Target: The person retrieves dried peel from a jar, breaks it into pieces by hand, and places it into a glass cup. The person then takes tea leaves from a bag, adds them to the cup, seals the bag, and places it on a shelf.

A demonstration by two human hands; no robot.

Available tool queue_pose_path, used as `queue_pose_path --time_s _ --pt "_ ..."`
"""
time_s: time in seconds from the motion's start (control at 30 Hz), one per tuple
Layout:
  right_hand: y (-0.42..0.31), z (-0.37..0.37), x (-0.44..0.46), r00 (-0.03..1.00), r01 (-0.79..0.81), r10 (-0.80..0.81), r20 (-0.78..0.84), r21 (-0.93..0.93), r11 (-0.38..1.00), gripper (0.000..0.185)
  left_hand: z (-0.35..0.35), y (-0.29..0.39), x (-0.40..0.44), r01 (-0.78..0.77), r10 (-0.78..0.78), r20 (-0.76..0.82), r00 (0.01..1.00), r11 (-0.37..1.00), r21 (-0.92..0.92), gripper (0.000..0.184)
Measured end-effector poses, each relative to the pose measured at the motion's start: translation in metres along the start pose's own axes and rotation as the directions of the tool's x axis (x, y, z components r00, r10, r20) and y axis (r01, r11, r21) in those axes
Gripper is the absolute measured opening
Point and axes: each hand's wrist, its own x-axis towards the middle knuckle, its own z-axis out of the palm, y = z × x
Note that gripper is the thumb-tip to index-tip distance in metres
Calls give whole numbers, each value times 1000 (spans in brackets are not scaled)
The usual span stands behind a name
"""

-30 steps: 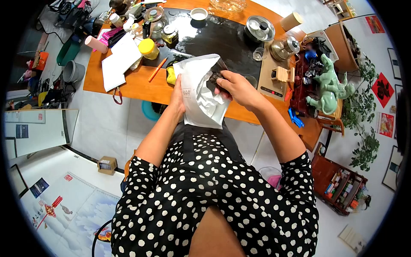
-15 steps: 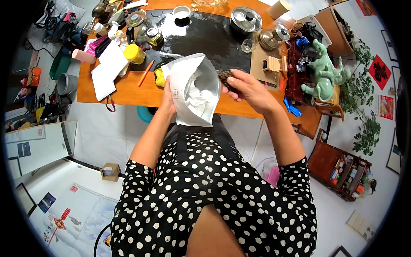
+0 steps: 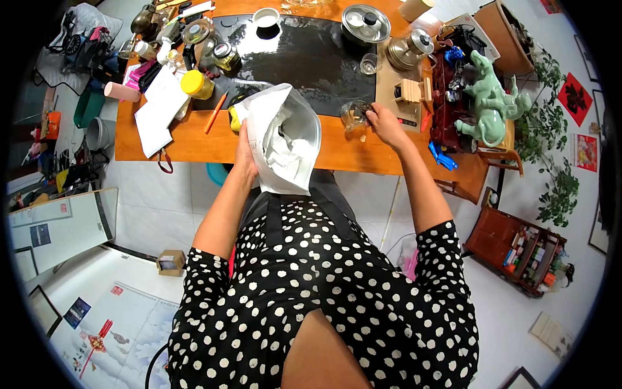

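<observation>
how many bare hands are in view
2: the left hand grips the white bag, and the right hand is at the edge of the glass bowl. No others show.

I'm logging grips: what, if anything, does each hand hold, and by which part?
The left hand holds the white pouch by its left side. The right hand is at the glass vessel; what it holds, if anything, cannot be told.

Gap between white bag (image 3: 285,146) and glass bowl (image 3: 354,118); wooden stand (image 3: 410,91) beyond right hand (image 3: 385,123).
</observation>
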Motion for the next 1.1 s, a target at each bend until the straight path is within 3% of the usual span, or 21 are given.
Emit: queue_pose_path --time_s 0.13,0.43,0.53,0.83,0.93,1.1 --pt "3 12 13 995 31 -62 -73 -370 928 24 3 -2 -2 16 -16 16 1000 1000 -8 66" --pt "20 34 42 993 54 -110 -44 -660 750 20 -3 -4 -4 12 -11 32 999 1000 -21 66" --pt "16 35 44 991 74 -133 -31 -697 713 17 -7 -5 -2 12 -12 25 1000 999 -35 65" --pt "5 37 43 993 -50 -30 -118 -622 782 21 -22 -5 5 23 -21 54 998 999 -28 67" --pt "10 38 37 972 36 -159 -173 -561 827 23 -13 -3 -1 20 -18 66 998 999 -29 65" --pt "19 39 38 969 39 -155 -194 -497 867 22 -2 -1 -3 20 -19 57 998 1000 -12 68"
